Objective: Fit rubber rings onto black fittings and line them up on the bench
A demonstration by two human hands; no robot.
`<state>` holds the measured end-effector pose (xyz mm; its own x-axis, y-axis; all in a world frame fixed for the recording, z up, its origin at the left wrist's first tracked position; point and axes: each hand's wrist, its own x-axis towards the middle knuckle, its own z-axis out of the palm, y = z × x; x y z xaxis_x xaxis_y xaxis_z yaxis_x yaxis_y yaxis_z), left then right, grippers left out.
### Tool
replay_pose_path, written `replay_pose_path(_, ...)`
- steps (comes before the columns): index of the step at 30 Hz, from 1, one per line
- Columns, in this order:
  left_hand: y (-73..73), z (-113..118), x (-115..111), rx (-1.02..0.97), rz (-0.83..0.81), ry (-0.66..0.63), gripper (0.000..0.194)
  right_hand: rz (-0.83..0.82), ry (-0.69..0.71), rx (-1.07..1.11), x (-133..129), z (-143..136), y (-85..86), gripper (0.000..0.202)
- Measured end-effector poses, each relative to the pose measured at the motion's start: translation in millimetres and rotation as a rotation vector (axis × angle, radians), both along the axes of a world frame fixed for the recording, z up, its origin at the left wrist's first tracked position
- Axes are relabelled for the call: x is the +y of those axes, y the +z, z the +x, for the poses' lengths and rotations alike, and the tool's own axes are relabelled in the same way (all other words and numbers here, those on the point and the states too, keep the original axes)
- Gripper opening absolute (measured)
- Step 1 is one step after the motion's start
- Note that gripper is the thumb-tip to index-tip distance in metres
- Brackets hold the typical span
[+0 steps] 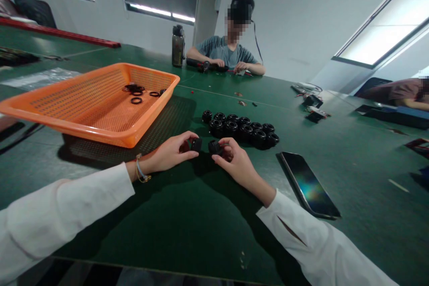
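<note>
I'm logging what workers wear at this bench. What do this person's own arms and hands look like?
Both arms wear long white sleeves. The left hand has a gold bangle with a pale band at the wrist. The right hand is bare, with no glove or jewellery visible.

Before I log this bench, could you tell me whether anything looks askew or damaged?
The orange basket sits tilted, its near edge raised off the green table. The right sleeve shows a dark slit, possibly a tear. The left hand and right hand each hold a black part normally.
</note>
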<state>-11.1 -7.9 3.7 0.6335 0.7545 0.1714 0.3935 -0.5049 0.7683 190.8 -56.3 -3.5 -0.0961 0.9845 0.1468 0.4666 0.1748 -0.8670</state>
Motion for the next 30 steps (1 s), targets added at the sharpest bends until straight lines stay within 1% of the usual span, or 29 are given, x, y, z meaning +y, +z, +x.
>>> replay_pose_path(3,2.8,0.5,-0.7,0.025,-0.001,-0.006,0.029,0.034,0.05,-0.019,-1.2,-0.7,2.2,0.026)
replay_pose_path(5,4.3,0.4,-0.9,0.043,-0.001,-0.009,0.028,0.046,0.067,-0.018,-1.6,-1.0,3.3,0.027)
replay_pose_path(11,3.3,-0.8,-0.7,0.035,-0.001,-0.018,0.028,0.087,0.043,-0.001,-0.9,-1.2,1.1,0.038)
replay_pose_path(14,3.6,-0.6,-1.1,0.037,0.015,-0.026,0.029,0.081,0.027,0.015,-1.4,-2.0,0.4,0.034)
replay_pose_path(18,5.8,1.3,-3.1,0.049,0.03,-0.026,0.028,0.111,0.049,0.026,-2.6,-2.7,1.2,0.029)
replay_pose_path(23,5.7,4.2,-6.3,0.039,0.008,-0.024,0.028,0.132,0.057,0.064,-3.4,-2.3,-0.1,0.024)
replay_pose_path(27,4.0,4.7,-7.2,0.022,0.002,-0.011,0.028,0.141,0.039,0.07,-3.5,-1.3,-1.3,0.024)
replay_pose_path(30,3.4,4.4,-6.8,0.024,-0.004,-0.004,0.029,0.139,0.057,0.066,-3.6,0.6,-1.4,0.028)
